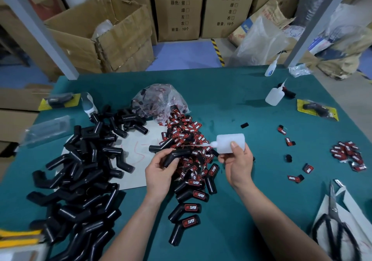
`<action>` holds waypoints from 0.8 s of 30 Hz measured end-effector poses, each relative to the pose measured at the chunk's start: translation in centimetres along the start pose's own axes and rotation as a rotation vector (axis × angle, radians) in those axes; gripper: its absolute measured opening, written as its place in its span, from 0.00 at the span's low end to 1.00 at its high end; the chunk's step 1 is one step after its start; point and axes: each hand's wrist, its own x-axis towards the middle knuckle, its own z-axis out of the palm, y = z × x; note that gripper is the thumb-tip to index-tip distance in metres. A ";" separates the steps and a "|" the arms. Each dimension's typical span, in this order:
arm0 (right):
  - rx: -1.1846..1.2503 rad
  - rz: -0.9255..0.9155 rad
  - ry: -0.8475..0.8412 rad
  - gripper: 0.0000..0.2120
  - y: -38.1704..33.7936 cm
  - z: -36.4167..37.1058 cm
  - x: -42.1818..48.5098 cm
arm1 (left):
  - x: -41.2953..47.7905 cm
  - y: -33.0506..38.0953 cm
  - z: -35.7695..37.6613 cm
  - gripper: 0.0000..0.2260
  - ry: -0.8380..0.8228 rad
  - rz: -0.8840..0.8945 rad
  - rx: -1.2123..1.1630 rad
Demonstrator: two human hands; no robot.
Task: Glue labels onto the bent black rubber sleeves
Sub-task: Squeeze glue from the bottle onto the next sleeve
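Two bare hands meet above the middle of the green counter [241,109]. The left hand [159,170] curls its fingers around one bent black sleeve [176,156], one end down in the palm and the bend pointing up and away. The right hand [238,165] grips a translucent glue bottle [231,143] lying on its side, with the thumb across its body. Its nozzle [213,144] points left toward the held sleeve; whether the thin tip touches the rubber cannot be told.

Behind and below the hands spreads a heap of red-and-black labels [187,138], spilling from a clear plastic bag [159,99]. Between the forearms lie several labelled sleeves [190,208], each with a label on its side. A big pile of bare sleeves [80,180] covers the counter's left part, partly on a white sheet [136,156].

To the right lie a smaller heap of labels [348,157] and a few loose ones. A second glue bottle [274,95] stands farther back, and black-handled scissors [332,222] lie at the near right edge.
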 end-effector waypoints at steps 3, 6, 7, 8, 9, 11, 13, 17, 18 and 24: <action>-0.037 -0.051 -0.018 0.06 -0.3 0.3 -0.1 | -0.1 -0.1 0.1 0.21 -0.016 0.014 -0.003; -0.129 -0.102 0.015 0.09 -0.5 0.4 -0.2 | -0.3 -0.2 0.3 0.23 -0.004 0.076 0.037; -0.193 -0.133 0.024 0.11 -0.6 0.3 -0.2 | -0.3 -0.2 0.3 0.23 -0.001 0.095 0.040; -0.263 -0.170 0.026 0.11 -0.6 0.1 -0.4 | -0.3 -0.2 0.2 0.24 0.002 0.111 0.043; -0.322 -0.207 0.020 0.10 -0.7 0.1 -0.6 | -0.3 -0.2 0.2 0.24 0.003 0.124 0.046; -0.396 -0.268 0.019 0.07 -0.6 -0.2 -1.0 | -0.4 -0.4 0.2 0.24 0.004 0.137 0.048; -0.436 -0.313 0.054 0.07 -0.5 -0.4 -1.2 | -0.4 -0.5 0.2 0.23 0.004 0.138 0.039; -0.543 -0.366 0.107 0.08 -0.2 -0.4 -1.2 | -0.4 -0.4 0.3 0.16 -0.002 0.172 0.049; -0.555 -0.372 0.106 0.07 -0.1 -0.3 -1.3 | -0.4 -0.5 0.3 0.15 -0.005 0.185 0.055; -0.598 -0.407 0.103 0.06 -0.2 -0.2 -1.4 | -0.2 -1.0 0.1 0.14 -0.022 0.211 0.065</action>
